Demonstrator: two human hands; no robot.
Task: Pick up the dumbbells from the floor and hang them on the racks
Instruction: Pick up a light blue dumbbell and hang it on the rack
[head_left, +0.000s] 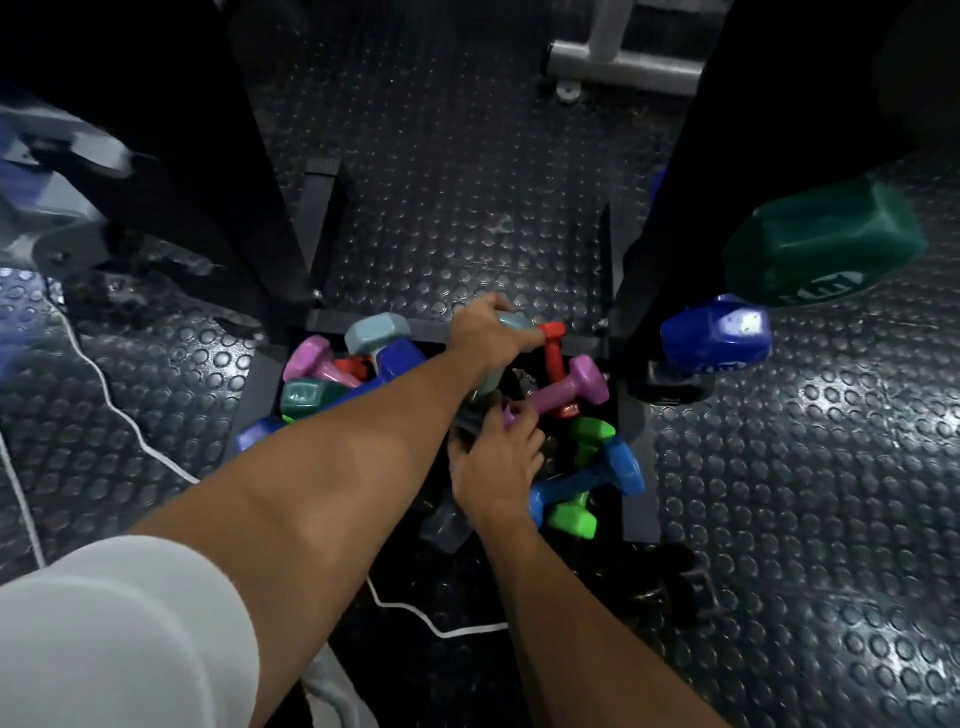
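Observation:
A pile of coloured dumbbells lies on the floor inside the base of a dark rack. My left hand reaches across the pile and grips a pale grey-blue dumbbell at its far side. My right hand is nearer me, its fingers curled round the near end of a purple dumbbell. A red dumbbell stands just behind the purple one. A blue dumbbell and a green dumbbell lie to the right of my right hand.
Dark rack uprights rise on both sides of the pile. On the right upright hang a blue dumbbell and a large green dumbbell. A white cable trails over the studded rubber floor. A grey machine foot stands at the back.

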